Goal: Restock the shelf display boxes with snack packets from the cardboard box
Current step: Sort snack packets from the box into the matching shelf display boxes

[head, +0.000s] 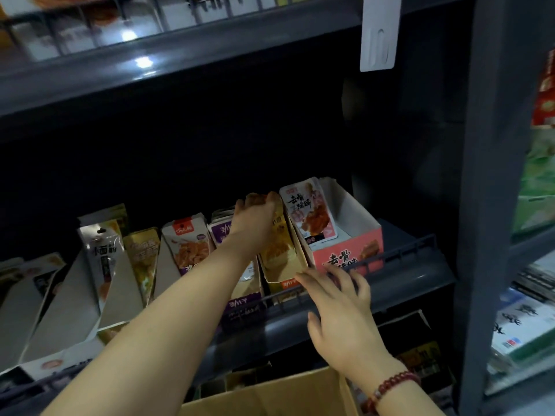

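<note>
Two hands [255, 219] [339, 307], one pink display box [348, 250].

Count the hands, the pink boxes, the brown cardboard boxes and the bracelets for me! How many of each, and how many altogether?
Hands: 2, the left hand and the right hand
Pink display box: 1
Brown cardboard box: 1
Red bead bracelet: 1
Total: 5

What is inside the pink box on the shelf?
The pink box holds one packet with a meat picture, leaning upright against its left wall. The rest looks bare, but the front wall and the shelf rail hide the bottom front part.
</note>
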A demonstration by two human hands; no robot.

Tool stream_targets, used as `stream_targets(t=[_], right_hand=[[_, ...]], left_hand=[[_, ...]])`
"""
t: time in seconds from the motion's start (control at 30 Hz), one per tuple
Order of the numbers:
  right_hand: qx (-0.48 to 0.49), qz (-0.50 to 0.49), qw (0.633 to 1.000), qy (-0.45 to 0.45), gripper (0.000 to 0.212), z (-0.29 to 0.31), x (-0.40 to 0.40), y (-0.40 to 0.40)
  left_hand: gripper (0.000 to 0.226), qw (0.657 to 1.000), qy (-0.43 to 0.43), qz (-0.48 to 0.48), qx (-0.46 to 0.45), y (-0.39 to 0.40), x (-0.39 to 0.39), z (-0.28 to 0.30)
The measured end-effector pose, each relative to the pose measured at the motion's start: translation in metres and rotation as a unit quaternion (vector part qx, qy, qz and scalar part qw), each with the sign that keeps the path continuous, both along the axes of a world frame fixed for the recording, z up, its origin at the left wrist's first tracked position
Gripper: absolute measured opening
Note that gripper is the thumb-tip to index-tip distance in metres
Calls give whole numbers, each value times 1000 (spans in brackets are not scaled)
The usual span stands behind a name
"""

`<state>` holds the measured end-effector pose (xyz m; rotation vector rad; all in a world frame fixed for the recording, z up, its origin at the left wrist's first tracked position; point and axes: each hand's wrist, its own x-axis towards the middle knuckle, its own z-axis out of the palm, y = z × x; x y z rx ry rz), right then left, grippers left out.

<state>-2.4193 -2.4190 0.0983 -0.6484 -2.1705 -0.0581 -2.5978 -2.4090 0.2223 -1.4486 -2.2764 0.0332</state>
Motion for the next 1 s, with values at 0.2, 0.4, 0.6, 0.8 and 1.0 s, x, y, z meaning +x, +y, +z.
stream_targets(t=[0.2, 0.4, 0.6, 0.8, 1.0], right_hand=[[-21, 8, 1000, -16, 78, 2, 1, -1], [-58, 17, 997, -38, 75, 3, 2, -3], [-70, 17, 996, -49, 76, 7, 4, -5], [-109, 39, 989, -92, 69, 12, 15, -12], [-203, 132, 962, -128, 55, 22, 45, -41]], left_hand=[[87, 999, -53, -4, 6, -1, 0, -3], [79, 996, -73, -1, 46, -5, -7, -5], [74, 994, -76, -11, 82, -12, -4, -7], [52, 965, -142, -85, 201, -50, 25, -17], [31, 936, -203, -130, 256, -129, 74, -53]])
